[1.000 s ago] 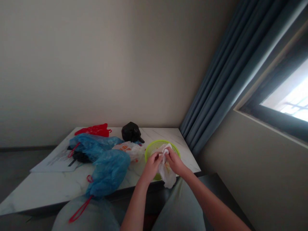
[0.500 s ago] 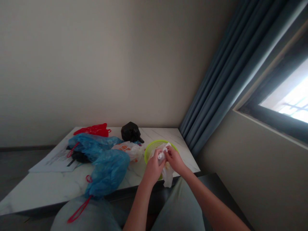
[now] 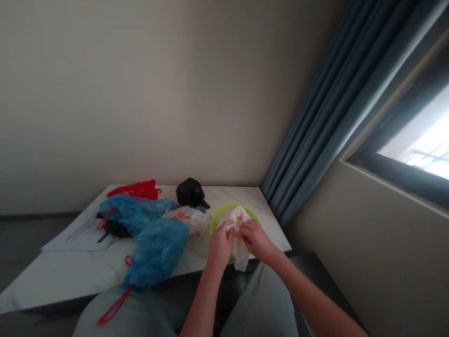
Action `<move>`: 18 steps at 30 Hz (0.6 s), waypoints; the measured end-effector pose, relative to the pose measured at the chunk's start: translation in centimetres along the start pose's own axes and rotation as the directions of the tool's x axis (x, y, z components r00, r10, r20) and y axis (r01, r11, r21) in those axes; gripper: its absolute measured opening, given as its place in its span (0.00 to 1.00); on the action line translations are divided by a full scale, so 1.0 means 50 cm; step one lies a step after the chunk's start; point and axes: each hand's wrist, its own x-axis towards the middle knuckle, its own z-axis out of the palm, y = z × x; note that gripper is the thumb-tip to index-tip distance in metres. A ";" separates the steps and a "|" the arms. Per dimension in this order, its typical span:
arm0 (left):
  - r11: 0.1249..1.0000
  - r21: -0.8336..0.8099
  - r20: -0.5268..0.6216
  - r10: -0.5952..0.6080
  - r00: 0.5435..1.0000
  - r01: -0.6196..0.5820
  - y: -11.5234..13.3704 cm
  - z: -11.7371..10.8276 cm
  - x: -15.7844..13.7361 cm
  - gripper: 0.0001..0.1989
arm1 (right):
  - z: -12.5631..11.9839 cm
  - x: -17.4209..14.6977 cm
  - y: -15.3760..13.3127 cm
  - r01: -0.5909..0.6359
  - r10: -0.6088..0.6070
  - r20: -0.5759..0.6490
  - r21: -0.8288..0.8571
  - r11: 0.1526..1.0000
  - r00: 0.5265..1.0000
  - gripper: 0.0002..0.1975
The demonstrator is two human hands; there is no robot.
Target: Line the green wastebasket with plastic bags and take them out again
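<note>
A white plastic bag [image 3: 240, 252] with orange print is stretched between my two hands, over the near part of a yellow-green mesh basket [image 3: 224, 208]. My left hand [image 3: 220, 241] pinches the bag's left side between thumb and fingers. On the other side, my right hand [image 3: 255, 237] grips it with curled fingers. The bag's lower end hangs down past the table's front edge. Part of the basket is hidden behind the bag and my hands.
Left of the basket lies another white-and-orange bag [image 3: 189, 219]. A knotted black bag [image 3: 190, 192] sits behind it. Blue bags [image 3: 159, 250] with red drawstrings, a red bag [image 3: 138, 189] and a printed sheet [image 3: 75, 236] lie farther left on the marble-patterned table [image 3: 45, 276].
The bunched bag between my hands has opened out, so its orange print shows. My hands have moved slightly apart.
</note>
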 end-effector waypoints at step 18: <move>0.873 -0.455 0.293 -0.040 0.955 0.176 -0.015 -0.027 0.011 0.12 | -0.013 -0.016 -0.025 -0.089 0.113 -0.090 0.235 0.968 0.989 0.09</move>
